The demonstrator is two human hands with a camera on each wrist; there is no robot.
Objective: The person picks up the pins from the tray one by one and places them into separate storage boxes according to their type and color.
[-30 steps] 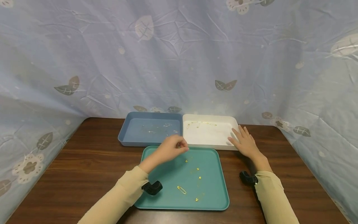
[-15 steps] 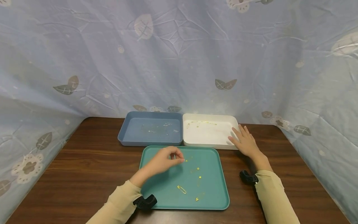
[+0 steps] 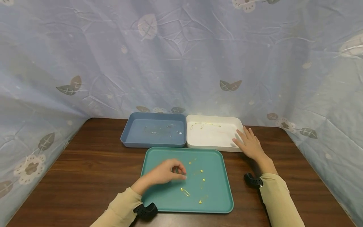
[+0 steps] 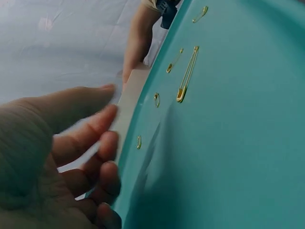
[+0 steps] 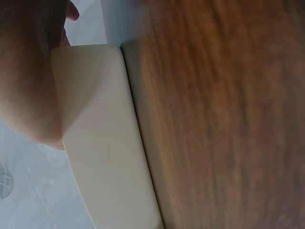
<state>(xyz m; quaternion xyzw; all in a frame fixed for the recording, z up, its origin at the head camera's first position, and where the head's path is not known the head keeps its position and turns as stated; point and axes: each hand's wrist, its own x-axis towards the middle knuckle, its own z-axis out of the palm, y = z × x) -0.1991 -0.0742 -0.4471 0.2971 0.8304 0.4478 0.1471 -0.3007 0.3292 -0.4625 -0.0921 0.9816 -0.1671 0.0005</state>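
My left hand [image 3: 168, 171] hovers over the left half of the teal tray [image 3: 158, 201], fingers loosely bent and thumb apart from them. Nothing shows between thumb and fingers in the left wrist view. Several gold safety pins lie scattered on the tray; the biggest-looking safety pin [image 4: 187, 75] lies nearest that hand, with a smaller safety pin [image 4: 175, 61] beside it. My right hand [image 3: 250, 145] rests with spread fingers on the right rim of the white tray [image 3: 215, 138]. In the right wrist view the tray's pale side wall [image 5: 102, 129] hides most of the fingers.
Behind the teal tray, a blue tray [image 3: 136, 138] with several silver pins stands against the white one, which has several gold safety pins [image 3: 208, 124] near its back. All sit on a dark wooden table [image 3: 85, 164]. A patterned curtain [image 3: 181, 63] closes off the back and sides.
My left hand has moved back toward me, from the teal tray's far edge to over its middle left, and its thumb and fingers have parted. The right hand stays put.
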